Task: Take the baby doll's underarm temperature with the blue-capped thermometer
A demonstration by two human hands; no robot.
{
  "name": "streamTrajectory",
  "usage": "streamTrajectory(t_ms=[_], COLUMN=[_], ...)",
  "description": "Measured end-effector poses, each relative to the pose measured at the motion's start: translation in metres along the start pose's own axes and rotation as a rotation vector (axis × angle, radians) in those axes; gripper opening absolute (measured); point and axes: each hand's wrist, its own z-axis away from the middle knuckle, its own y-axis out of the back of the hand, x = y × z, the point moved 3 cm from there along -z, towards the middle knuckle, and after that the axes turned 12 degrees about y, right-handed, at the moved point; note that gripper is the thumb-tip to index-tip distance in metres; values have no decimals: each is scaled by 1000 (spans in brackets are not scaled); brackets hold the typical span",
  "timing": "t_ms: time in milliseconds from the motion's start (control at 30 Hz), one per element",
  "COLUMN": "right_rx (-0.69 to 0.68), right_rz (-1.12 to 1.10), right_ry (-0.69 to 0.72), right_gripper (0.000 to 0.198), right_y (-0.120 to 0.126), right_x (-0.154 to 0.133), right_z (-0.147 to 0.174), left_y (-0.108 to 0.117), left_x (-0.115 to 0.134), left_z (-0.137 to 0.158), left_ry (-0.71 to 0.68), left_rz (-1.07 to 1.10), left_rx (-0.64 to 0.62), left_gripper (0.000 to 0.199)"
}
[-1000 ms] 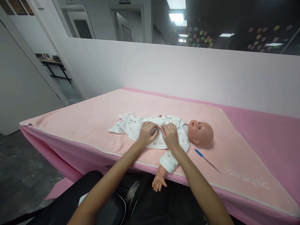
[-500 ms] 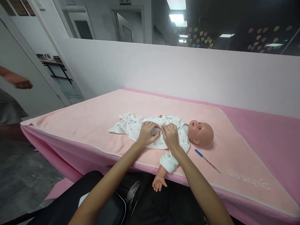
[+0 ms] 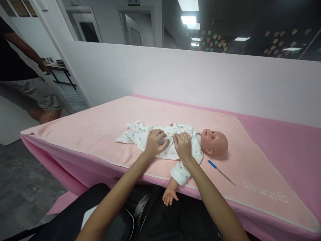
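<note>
A baby doll (image 3: 215, 143) lies on its back, head to the right, dressed in a white baby romper (image 3: 172, 154) with a small print. The romper's loose leg ends lie flat to the left. My left hand (image 3: 154, 143) rests on the doll's belly, fingers bent, with the edge of the front opening at its thumb and fingertips. Closer to the chest, my right hand (image 3: 183, 144) pinches the front edge of the same romper. The cloth between both hands is gathered; any fastener there is too small to make out. One doll arm (image 3: 171, 192) hangs over the table's front edge.
A blue-capped pen-like stick (image 3: 222, 172) lies by the doll's head. Under everything is a peach blanket (image 3: 100, 124) over a pink tablecloth (image 3: 291, 140). A black chair (image 3: 110, 214) stands below, and a person (image 3: 30, 67) is at the far left.
My left hand's fingers have shifted slightly, drawing the romper's edge straighter toward my right hand. The opening between them looks narrower. The person at the left has moved further into view.
</note>
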Motion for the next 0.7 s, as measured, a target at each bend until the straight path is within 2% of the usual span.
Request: streamTrajectory(t_ms=[367,700], right_rx=[64,23], right_rz=[34,134], right_ry=[-77,-177], right_gripper=[20,18], right_y=[7,3], right_x=[0,6], right_z=[-1,3], left_y=[0,-5], left_x=[-2,-13], left_z=[0,-2], left_ry=[-27,164], left_rz=[32,-113], left_rx=[-20,107], left_gripper=[25,29])
